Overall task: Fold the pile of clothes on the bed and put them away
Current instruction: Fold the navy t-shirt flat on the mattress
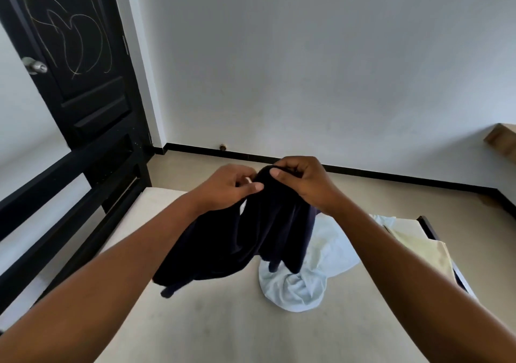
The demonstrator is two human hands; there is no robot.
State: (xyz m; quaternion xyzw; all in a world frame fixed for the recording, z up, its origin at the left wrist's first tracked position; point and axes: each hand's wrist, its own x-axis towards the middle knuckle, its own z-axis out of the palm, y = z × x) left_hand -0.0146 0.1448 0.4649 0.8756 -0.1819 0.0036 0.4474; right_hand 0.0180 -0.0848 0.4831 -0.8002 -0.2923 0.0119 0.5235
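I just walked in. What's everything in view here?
navy garment: one, dark navy, held up above the mattress
light blue garment: one, pale blue, crumpled on the mattress, right of centre
yellow cloth: one, pale yellow, at the mattress's right edge
mattress: one, cream, bare in the foreground
bed frame: one, black, along the left
door: one, black with scribbles, upper left
doorknob: one, silver, on the door
left hand: one, pinches the navy garment's top
right hand: one, pinches the navy garment's top
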